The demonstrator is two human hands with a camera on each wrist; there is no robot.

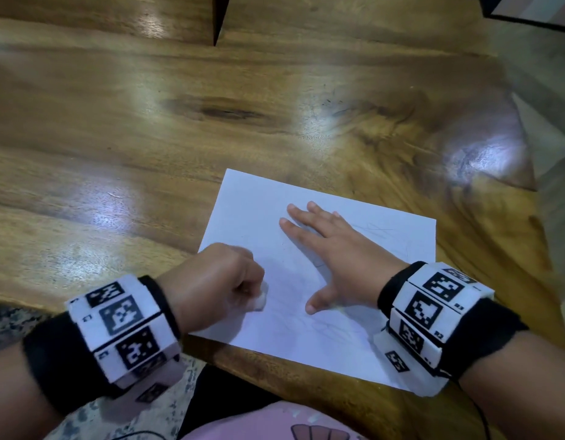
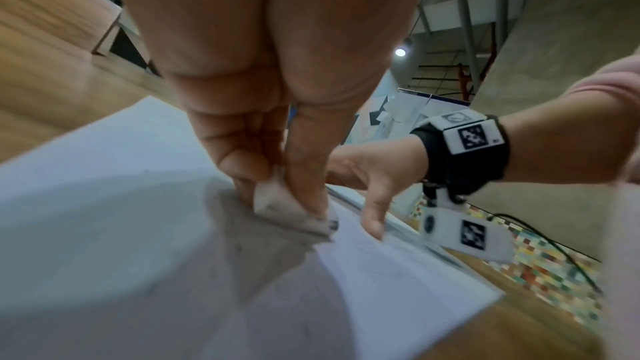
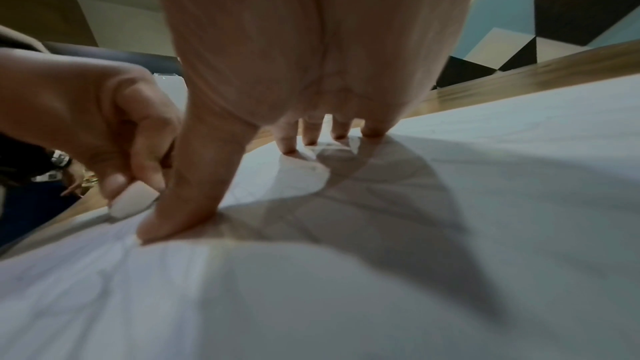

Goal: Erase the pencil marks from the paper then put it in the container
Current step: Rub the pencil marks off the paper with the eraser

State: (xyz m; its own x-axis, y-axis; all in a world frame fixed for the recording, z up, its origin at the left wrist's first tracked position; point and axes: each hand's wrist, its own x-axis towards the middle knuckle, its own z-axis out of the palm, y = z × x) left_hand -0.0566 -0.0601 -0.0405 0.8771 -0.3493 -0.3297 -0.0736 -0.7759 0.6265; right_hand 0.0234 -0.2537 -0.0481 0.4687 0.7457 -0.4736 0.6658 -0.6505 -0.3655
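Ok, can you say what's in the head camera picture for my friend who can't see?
A left hand rubs a white eraser on paper while the right hand presses it flat on a wooden table.

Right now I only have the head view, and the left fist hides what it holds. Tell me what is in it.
Observer: The left wrist view shows the left hand pinching a small white block eraser between thumb and fingers, its lower edge on the white sheet of paper.
Operator: Describe the eraser's tip.
Observer: The corner nearest the right hand is smudged dark grey.
Operator: Check whether the right palm lies flat.
Observer: It does not. In the right wrist view only the thumb and fingertips touch the paper, and the palm is arched above its shadow.
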